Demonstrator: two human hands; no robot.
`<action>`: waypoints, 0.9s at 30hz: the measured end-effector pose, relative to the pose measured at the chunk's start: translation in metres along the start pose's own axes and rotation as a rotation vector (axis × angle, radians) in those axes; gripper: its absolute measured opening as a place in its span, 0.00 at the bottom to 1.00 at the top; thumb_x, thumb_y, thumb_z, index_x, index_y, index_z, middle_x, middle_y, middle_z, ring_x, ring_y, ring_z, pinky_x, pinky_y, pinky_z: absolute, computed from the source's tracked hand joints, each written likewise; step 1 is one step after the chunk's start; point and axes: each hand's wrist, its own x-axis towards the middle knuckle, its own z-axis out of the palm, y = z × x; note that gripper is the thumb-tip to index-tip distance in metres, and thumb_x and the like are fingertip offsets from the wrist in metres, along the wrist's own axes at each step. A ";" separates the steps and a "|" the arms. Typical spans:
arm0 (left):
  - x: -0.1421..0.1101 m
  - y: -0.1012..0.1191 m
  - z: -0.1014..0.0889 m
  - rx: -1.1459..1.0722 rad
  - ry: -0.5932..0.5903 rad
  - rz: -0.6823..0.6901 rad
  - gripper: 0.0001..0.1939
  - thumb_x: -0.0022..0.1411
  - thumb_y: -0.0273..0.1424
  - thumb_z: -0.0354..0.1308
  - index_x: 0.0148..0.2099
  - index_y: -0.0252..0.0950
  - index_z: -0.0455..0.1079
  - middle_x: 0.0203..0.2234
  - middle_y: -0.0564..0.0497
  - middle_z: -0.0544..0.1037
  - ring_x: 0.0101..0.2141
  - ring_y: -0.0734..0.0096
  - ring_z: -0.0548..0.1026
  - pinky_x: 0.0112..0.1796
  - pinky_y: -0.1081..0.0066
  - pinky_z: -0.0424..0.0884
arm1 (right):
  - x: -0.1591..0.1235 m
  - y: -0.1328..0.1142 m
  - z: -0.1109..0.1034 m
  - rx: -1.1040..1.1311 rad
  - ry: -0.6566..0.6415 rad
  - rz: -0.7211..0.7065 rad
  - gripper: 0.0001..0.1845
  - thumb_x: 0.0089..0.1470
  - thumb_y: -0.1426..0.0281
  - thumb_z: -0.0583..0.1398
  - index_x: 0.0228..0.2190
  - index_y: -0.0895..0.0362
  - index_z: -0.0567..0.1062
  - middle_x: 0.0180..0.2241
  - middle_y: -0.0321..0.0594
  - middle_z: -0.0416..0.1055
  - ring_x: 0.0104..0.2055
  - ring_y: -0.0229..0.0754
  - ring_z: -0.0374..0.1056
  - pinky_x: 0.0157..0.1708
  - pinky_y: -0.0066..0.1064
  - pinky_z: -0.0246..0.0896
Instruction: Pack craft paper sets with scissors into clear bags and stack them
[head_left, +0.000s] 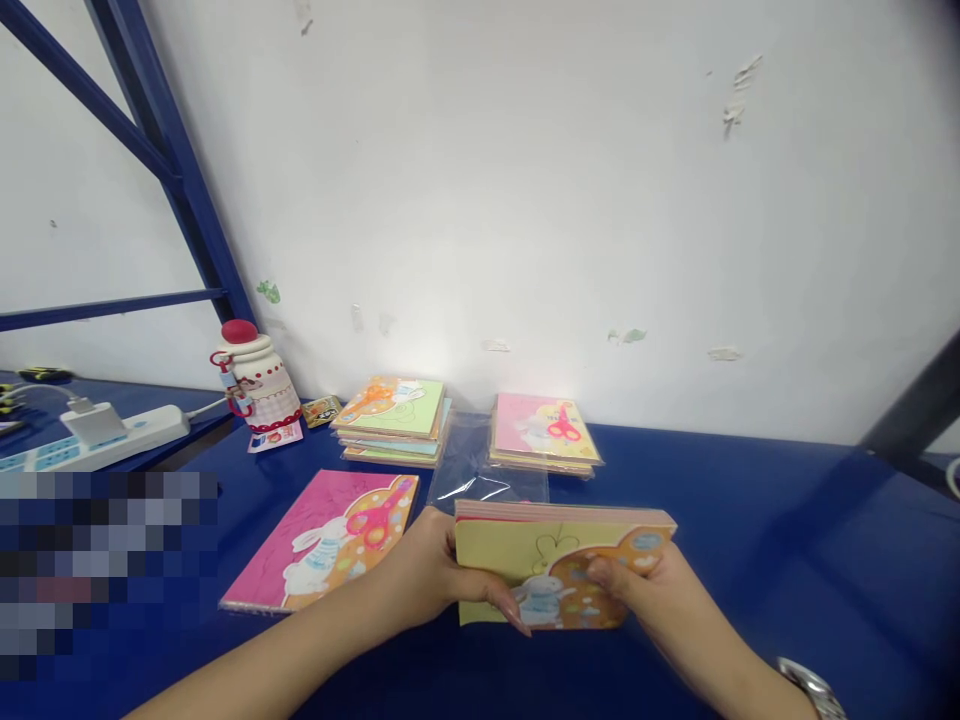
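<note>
Both my hands grip a thick yellow-green booklet [495,545] with a white rabbit on its cover, tilted up above the blue table. My left hand [442,575] is closed on its left side, thumb across the front. On the right edge, my right hand [649,590] is closed with its thumb pressed on the orange part of the cover. Behind the booklet lies a clear plastic sleeve [480,465], partly hidden by it. A pink booklet [322,545] with rabbit and red scissors lies flat, left of my left hand.
Two stacks of wrapped booklets, one green-topped [394,415] and one pink-topped [540,430], stand near the wall. A white bottle [262,385] with a red cap, a small gold packet [321,411] and a power strip [142,435] are at the left. A blue metal frame [161,150] rises behind.
</note>
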 end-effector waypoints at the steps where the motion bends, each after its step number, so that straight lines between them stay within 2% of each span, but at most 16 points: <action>1: 0.000 -0.001 0.001 -0.018 -0.006 -0.012 0.24 0.40 0.27 0.71 0.44 0.36 0.75 0.40 0.50 0.80 0.45 0.54 0.74 0.45 0.63 0.71 | 0.001 0.001 0.000 0.011 -0.009 0.006 0.16 0.43 0.59 0.68 0.34 0.54 0.81 0.36 0.44 0.79 0.40 0.53 0.74 0.41 0.40 0.70; 5: -0.002 -0.006 0.009 -0.036 0.023 -0.066 0.26 0.41 0.27 0.71 0.46 0.37 0.74 0.42 0.51 0.79 0.45 0.55 0.74 0.47 0.61 0.70 | 0.004 0.001 0.002 0.020 0.029 0.022 0.15 0.43 0.60 0.68 0.33 0.56 0.80 0.35 0.43 0.79 0.38 0.51 0.75 0.40 0.40 0.70; 10: -0.005 -0.010 0.018 -0.036 0.116 -0.061 0.24 0.48 0.29 0.68 0.50 0.39 0.71 0.44 0.51 0.78 0.47 0.59 0.73 0.50 0.62 0.67 | 0.001 -0.004 0.008 0.061 0.094 0.053 0.15 0.42 0.59 0.68 0.31 0.55 0.81 0.33 0.42 0.80 0.36 0.50 0.75 0.41 0.39 0.70; 16: -0.005 -0.009 0.019 -0.100 0.125 -0.087 0.24 0.47 0.29 0.68 0.49 0.40 0.72 0.45 0.51 0.78 0.47 0.58 0.73 0.50 0.61 0.66 | 0.002 -0.003 0.008 0.060 0.057 0.035 0.15 0.46 0.59 0.66 0.35 0.54 0.80 0.34 0.41 0.80 0.36 0.47 0.76 0.42 0.37 0.69; 18: -0.004 -0.008 0.019 -0.154 0.135 -0.091 0.25 0.45 0.28 0.69 0.48 0.41 0.72 0.45 0.52 0.78 0.47 0.58 0.73 0.49 0.62 0.67 | 0.002 0.000 0.006 0.011 0.050 0.040 0.19 0.47 0.58 0.65 0.39 0.56 0.78 0.36 0.43 0.79 0.37 0.49 0.76 0.41 0.38 0.70; 20: -0.003 -0.005 0.020 -0.218 0.147 -0.106 0.26 0.44 0.27 0.70 0.48 0.40 0.72 0.43 0.52 0.79 0.46 0.58 0.74 0.47 0.62 0.69 | 0.001 0.004 0.003 -0.111 0.116 0.008 0.30 0.50 0.56 0.62 0.52 0.56 0.68 0.45 0.49 0.75 0.41 0.53 0.74 0.41 0.44 0.71; 22: -0.003 -0.001 0.021 -0.285 0.181 -0.128 0.26 0.43 0.26 0.71 0.47 0.39 0.73 0.42 0.51 0.79 0.44 0.57 0.75 0.45 0.62 0.71 | -0.001 0.008 -0.001 -0.375 0.254 -0.158 0.44 0.52 0.55 0.60 0.62 0.54 0.48 0.58 0.55 0.60 0.53 0.59 0.65 0.45 0.51 0.67; 24: -0.004 0.004 0.023 -0.364 0.242 -0.137 0.25 0.44 0.25 0.70 0.47 0.37 0.72 0.43 0.49 0.79 0.43 0.57 0.76 0.44 0.61 0.72 | -0.003 0.011 -0.006 -0.775 0.318 -0.444 0.53 0.52 0.54 0.59 0.63 0.55 0.32 0.65 0.57 0.39 0.63 0.62 0.44 0.53 0.59 0.54; 25: -0.005 0.007 0.024 -0.408 0.276 -0.134 0.25 0.44 0.25 0.70 0.48 0.36 0.72 0.43 0.47 0.79 0.43 0.56 0.76 0.45 0.61 0.72 | -0.004 0.011 -0.007 -0.990 0.286 -0.602 0.56 0.51 0.53 0.60 0.63 0.57 0.29 0.66 0.56 0.31 0.65 0.62 0.35 0.56 0.60 0.46; 26: -0.006 0.009 0.025 -0.452 0.305 -0.135 0.25 0.45 0.25 0.70 0.48 0.35 0.72 0.44 0.46 0.78 0.43 0.55 0.76 0.45 0.60 0.72 | -0.004 0.012 -0.008 -1.187 0.215 -0.744 0.59 0.49 0.51 0.60 0.63 0.60 0.28 0.65 0.57 0.27 0.65 0.62 0.30 0.57 0.61 0.40; 27: -0.007 0.012 0.025 -0.492 0.328 -0.140 0.25 0.46 0.25 0.69 0.49 0.34 0.71 0.44 0.44 0.78 0.42 0.55 0.76 0.45 0.60 0.72 | -0.004 0.013 -0.007 -1.355 0.126 -0.861 0.60 0.47 0.49 0.60 0.63 0.63 0.29 0.65 0.58 0.27 0.65 0.62 0.28 0.58 0.61 0.36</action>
